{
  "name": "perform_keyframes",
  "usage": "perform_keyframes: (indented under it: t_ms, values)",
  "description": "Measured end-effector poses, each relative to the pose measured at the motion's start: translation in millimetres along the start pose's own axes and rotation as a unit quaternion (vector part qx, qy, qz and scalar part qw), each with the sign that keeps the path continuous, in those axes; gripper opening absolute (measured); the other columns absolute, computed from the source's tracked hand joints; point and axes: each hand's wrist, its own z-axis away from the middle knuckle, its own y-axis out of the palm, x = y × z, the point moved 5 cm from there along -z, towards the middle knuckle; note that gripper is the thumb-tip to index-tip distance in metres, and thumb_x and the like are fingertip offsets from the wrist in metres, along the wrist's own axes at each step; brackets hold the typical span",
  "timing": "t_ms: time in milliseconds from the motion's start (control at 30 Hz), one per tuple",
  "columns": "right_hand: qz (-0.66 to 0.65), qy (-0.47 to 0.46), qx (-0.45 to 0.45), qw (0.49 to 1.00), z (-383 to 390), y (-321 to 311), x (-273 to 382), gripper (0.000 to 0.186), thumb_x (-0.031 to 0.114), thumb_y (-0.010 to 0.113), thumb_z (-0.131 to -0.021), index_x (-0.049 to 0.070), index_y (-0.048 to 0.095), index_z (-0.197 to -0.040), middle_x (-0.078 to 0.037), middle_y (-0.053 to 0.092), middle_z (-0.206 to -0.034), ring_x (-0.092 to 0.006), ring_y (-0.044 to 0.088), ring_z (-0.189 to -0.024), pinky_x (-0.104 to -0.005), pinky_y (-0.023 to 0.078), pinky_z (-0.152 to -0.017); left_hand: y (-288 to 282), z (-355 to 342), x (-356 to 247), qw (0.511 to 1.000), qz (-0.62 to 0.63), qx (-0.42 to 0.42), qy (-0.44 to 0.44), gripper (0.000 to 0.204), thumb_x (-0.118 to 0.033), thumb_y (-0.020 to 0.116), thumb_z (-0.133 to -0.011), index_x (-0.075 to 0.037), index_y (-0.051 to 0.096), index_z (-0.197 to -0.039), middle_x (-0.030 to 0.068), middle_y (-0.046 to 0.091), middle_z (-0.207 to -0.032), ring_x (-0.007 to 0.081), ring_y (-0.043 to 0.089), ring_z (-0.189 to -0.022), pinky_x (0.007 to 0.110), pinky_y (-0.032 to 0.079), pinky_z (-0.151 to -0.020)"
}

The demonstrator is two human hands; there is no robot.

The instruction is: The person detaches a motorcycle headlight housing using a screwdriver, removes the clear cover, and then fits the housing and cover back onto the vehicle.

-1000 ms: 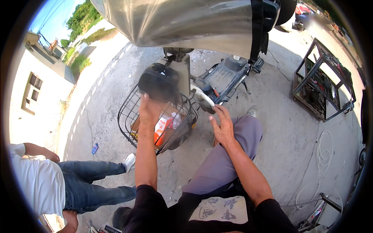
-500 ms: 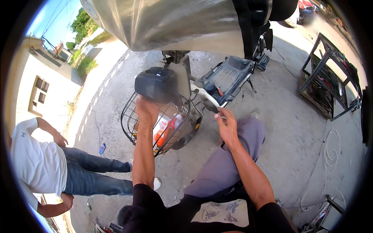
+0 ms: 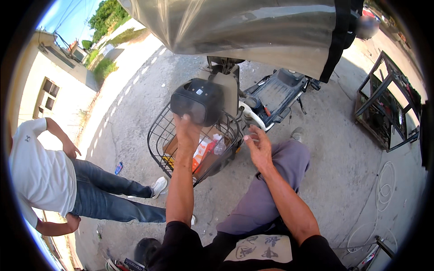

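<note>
A black, rounded headlight housing [image 3: 197,100] sits above the wire basket at the front of an electric scooter. My left hand [image 3: 187,131] grips its lower near side; the thumb shows against the front, and the other fingers are partly hidden. Below my wrist the black wire basket [image 3: 156,143] holds cardboard, an orange-and-white packet [image 3: 200,154] and a clear plastic item [image 3: 219,147]. My right hand [image 3: 259,148] hovers with fingers apart and nothing in them, right of the basket and near the scooter's white curved part [image 3: 254,116].
Over the scooter hangs a clear plastic rain cover [image 3: 253,38] with a black edge. The dark footboard [image 3: 278,92] lies behind. On the left stands a person in a white shirt [image 3: 43,169]. A metal frame rack [image 3: 384,101] and coiled white hose [image 3: 385,185] are at right.
The headlight housing has tipped, showing more of its top, with my left hand still on it. My right hand has drawn away from the white curved part. The whole view has shifted.
</note>
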Motion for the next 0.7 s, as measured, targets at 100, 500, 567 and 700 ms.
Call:
perform_keyframes:
  t_ms: [100, 500, 567, 700]
  values:
    - [-0.007, 0.0, 0.008, 1.0, -3, 12, -5, 0.052, 0.018, 0.078, -0.101, 0.0, 0.06, -0.147, -0.012, 0.064, -0.139, -0.0191, 0.069, -0.111, -0.0349, 0.061, -0.089, -6, -1, 3, 1.0, 0.013, -0.003, -0.018, 0.091, -0.04, 0.074, -0.098, -0.02, 0.021, -0.17, 0.0137, 0.039, -0.165, 0.0375, 0.043, -0.153, 0.06, 0.048, -0.118]
    - [0.01, -0.011, 0.015, 1.0, -7, 20, -11, 0.079, 0.005, 0.078, -0.094, 0.004, 0.041, -0.164, -0.014, 0.058, -0.147, -0.0226, 0.066, -0.117, -0.037, 0.058, -0.093, 11, 13, -12, 0.994, -0.096, 0.005, 0.056, 0.104, -0.045, 0.075, -0.096, -0.009, 0.011, -0.169, 0.023, 0.042, -0.162, 0.0379, 0.066, -0.133, 0.048, 0.062, -0.102]
    - [-0.001, -0.018, -0.008, 1.0, -6, 12, -15, 0.081, 0.008, 0.077, -0.098, 0.005, 0.036, -0.168, -0.015, 0.053, -0.153, -0.0246, 0.062, -0.123, -0.0389, 0.057, -0.095, 17, 14, -16, 0.991, -0.117, 0.028, 0.062, 0.108, -0.047, 0.074, -0.096, -0.008, 0.007, -0.171, 0.0242, 0.036, -0.165, 0.0386, 0.065, -0.135, 0.049, 0.061, -0.104]
    - [0.134, -0.134, -0.056, 0.98, -3, 3, 48, 0.112, 0.022, 0.094, -0.082, 0.005, 0.027, -0.171, -0.018, 0.041, -0.163, -0.0324, 0.055, -0.139, -0.0462, 0.05, -0.113, 28, 17, -23, 0.987, -0.128, 0.049, 0.088, 0.109, -0.05, 0.07, -0.099, -0.007, 0.004, -0.175, 0.024, 0.026, -0.171, 0.0401, 0.061, -0.139, 0.05, 0.059, -0.106]
